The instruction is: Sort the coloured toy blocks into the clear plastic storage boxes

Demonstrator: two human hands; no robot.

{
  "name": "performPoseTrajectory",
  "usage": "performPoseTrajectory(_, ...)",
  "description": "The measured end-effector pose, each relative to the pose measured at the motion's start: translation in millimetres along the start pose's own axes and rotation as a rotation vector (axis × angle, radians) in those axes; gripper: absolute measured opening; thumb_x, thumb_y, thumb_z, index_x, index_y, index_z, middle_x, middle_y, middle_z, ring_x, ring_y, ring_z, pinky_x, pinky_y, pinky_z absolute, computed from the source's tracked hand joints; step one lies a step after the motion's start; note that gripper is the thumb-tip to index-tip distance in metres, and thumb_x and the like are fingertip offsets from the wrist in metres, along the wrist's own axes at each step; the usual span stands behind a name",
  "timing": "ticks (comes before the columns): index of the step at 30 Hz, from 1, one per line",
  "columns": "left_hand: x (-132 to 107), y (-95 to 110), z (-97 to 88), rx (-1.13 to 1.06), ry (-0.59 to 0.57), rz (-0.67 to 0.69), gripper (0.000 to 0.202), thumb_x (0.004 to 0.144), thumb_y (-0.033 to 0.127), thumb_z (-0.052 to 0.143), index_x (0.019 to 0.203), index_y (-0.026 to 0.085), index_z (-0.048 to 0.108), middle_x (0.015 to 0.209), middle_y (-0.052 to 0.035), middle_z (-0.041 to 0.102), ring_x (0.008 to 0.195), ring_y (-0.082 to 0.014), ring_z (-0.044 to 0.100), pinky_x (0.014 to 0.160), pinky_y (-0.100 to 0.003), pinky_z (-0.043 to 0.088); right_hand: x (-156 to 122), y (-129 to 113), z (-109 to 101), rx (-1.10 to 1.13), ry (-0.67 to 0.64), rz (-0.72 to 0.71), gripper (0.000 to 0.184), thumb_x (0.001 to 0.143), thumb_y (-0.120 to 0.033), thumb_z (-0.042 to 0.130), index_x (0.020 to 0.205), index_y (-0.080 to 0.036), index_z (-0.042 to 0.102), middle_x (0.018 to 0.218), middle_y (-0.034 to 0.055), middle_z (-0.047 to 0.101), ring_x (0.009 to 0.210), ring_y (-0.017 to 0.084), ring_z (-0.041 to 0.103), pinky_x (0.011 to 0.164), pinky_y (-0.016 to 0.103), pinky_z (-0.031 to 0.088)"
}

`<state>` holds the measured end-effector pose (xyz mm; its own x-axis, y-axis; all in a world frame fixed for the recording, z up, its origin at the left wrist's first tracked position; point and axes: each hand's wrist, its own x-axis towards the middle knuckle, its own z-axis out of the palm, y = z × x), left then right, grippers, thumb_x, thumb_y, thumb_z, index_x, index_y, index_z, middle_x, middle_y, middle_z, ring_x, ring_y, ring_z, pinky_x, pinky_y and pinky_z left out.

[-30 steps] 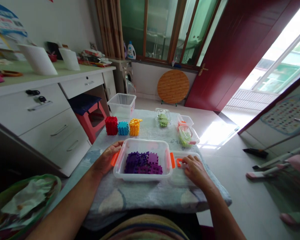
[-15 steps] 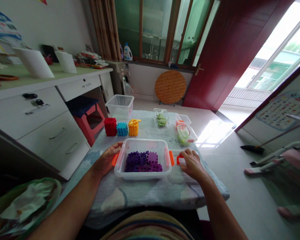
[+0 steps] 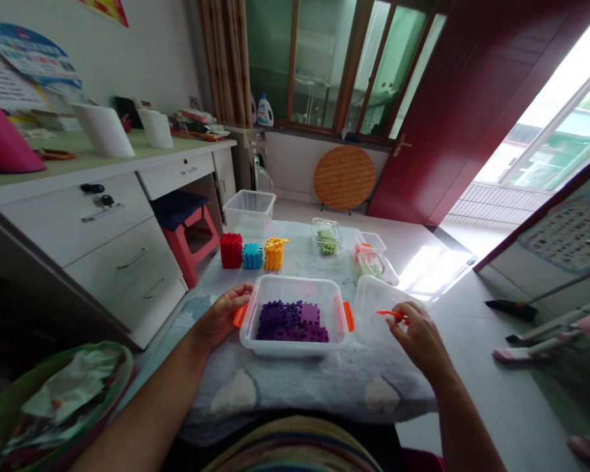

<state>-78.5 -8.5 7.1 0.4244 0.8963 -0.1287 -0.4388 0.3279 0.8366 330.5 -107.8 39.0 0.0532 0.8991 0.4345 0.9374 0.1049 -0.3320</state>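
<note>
Clear plastic tub [image 3: 295, 283] on a pale blue-grey blanket [image 3: 305, 393], serving as the reference point here. Purple interlocking foam blocks [image 3: 292, 322] lie heaped in the tub, inside its floor and apart from the walls at the near side.

Hands apart, tub between them. Left hand [image 3: 223, 319] sits against the tub's left side, just beside an orange latch [image 3: 240, 316]; cannot tell whether it grips the rim or only rests there. Right hand [image 3: 421, 339] is off to the tub's right, beyond a second orange latch [image 3: 348, 316]. Its thumb and fingers appear pinched on an orange tab [image 3: 391, 314] at the edge of a clear plastic lid [image 3: 373, 301]. The lid stands tilted, just right of the tub and not on it.

Beyond the tub, in a row on the blanket: red cube [image 3: 231, 251], blue cube [image 3: 252, 257], yellow-orange cube [image 3: 274, 254], all built of similar interlocking pieces. Behind the row, a larger clear plastic bin [image 3: 248, 213]. Beyond the tub and to its right, small clear boxes holding green pieces [image 3: 327, 237] and [image 3: 376, 265]. Left of the tub, a white desk with drawers [image 3: 78, 242] and a red stool [image 3: 187, 229] beneath it.
</note>
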Motion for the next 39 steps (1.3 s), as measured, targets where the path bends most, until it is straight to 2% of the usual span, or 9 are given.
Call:
performPoseTrajectory(5, 1.1, -1.9, 0.2, -0.031, -0.037, -0.006, 0.032, 0.072, 0.029, 0.077, 0.099, 0.019, 0.063, 0.084, -0.0022, 0.072, 0.068, -0.0143, 0.067, 0.065, -0.024, 0.053, 24.7, -33.0, -50.5, 0.061, 0.059, -0.007, 0.01, 0.083, -0.033, 0.055, 0.082, -0.023, 0.054, 0.097, 0.0066, 0.062, 0.085, 0.021, 0.058, 0.077, 0.034, 0.045)
performPoseTrajectory(8, 1.5, -2.3, -0.1, -0.029, -0.047, 0.002, 0.03, 0.073, 0.028, 0.076, 0.098, 0.02, 0.063, 0.083, -0.0022, 0.071, 0.07, -0.0141, 0.067, 0.065, -0.024, 0.053, 41.4, -68.7, -58.9, 0.112, 0.013, -0.077, 0.009, 0.084, -0.031, 0.055, 0.087, -0.023, 0.056, 0.094, 0.0058, 0.062, 0.08, 0.019, 0.057, 0.073, 0.032, 0.044)
performPoseTrajectory(11, 1.2, -2.1, 0.2, -0.025, -0.06, 0.012, 0.027, 0.074, 0.029, 0.074, 0.097, 0.019, 0.064, 0.082, -0.0022, 0.071, 0.069, -0.0145, 0.067, 0.066, -0.024, 0.052, 55.1, -111.1, -44.8, 0.12, -0.128, -0.215, 0.003, 0.083, -0.024, 0.054, 0.081, -0.022, 0.054, 0.088, 0.0047, 0.06, 0.081, 0.019, 0.054, 0.076, 0.032, 0.043)
performPoseTrajectory(15, 1.6, -3.6, -0.5, -0.063, -0.077, 0.045, 0.029, 0.074, 0.034, 0.075, 0.095, 0.016, 0.064, 0.083, -0.0033, 0.071, 0.07, -0.0158, 0.067, 0.067, -0.026, 0.053, 65.1, -162.5, -12.4, 0.041, -0.295, -0.312, 0.008, 0.081, -0.015, 0.054, 0.076, -0.021, 0.051, 0.086, 0.0035, 0.06, 0.085, 0.018, 0.052, 0.078, 0.03, 0.04)
performPoseTrajectory(19, 3.4, -7.2, -2.6, -0.123, -0.066, 0.058, 0.036, 0.073, 0.038, 0.077, 0.097, 0.015, 0.064, 0.084, -0.0038, 0.071, 0.072, -0.017, 0.068, 0.068, -0.027, 0.053, 68.5, -190.1, 9.8, -0.02, -0.4, -0.319, 0.006, 0.08, -0.013, 0.054, 0.079, -0.019, 0.053, 0.089, 0.0047, 0.062, 0.086, 0.018, 0.053, 0.077, 0.029, 0.037)
performPoseTrajectory(24, 3.5, -8.3, -2.9, -0.144, -0.112, 0.056, 0.042, 0.069, 0.038, 0.082, 0.1, 0.016, 0.062, 0.084, -0.0043, 0.072, 0.072, -0.018, 0.069, 0.067, -0.027, 0.054, 68.3, -197.4, 22.0, -0.064, -0.435, -0.312, 0.003, 0.082, -0.017, 0.056, 0.084, -0.019, 0.056, 0.091, 0.0051, 0.063, 0.086, 0.019, 0.054, 0.074, 0.029, 0.035)
performPoseTrajectory(32, -0.4, -5.7, -0.2, -0.104, -0.127, 0.04, 0.058, 0.059, 0.039, 0.089, 0.103, 0.017, 0.056, 0.086, -0.0048, 0.073, 0.071, -0.0182, 0.07, 0.065, -0.026, 0.055, 61.6, -198.6, 27.6, -0.015, -0.437, -0.309, 0.008, 0.081, -0.014, 0.057, 0.088, -0.02, 0.059, 0.093, 0.0047, 0.064, 0.09, 0.021, 0.054, 0.077, 0.03, 0.038)
performPoseTrajectory(36, -3.0, -3.1, 4.0, -0.045, -0.111, 0.033, 0.061, 0.059, 0.039, 0.089, 0.106, 0.018, 0.056, 0.089, -0.0052, 0.073, 0.072, -0.0189, 0.07, 0.068, -0.028, 0.055, 55.6, -186.0, 28.7, 0.181, -0.37, -0.315, 0.016, 0.082, -0.014, 0.057, 0.097, -0.021, 0.059, 0.103, 0.0048, 0.063, 0.1, 0.021, 0.054, 0.089, 0.034, 0.041)
performPoseTrajectory(39, -4.9, -2.0, 4.4, 0.0, -0.105, 0.024, 0.059, 0.059, 0.041, 0.088, 0.103, 0.018, 0.056, 0.088, -0.005, 0.073, 0.071, -0.019, 0.07, 0.066, -0.027, 0.054, 51.2, -163.2, 29.8, 0.328, -0.201, -0.219, 0.025, 0.084, -0.022, 0.058, 0.11, -0.022, 0.057, 0.12, 0.0075, 0.058, 0.115, 0.023, 0.049, 0.101, 0.039, 0.038)
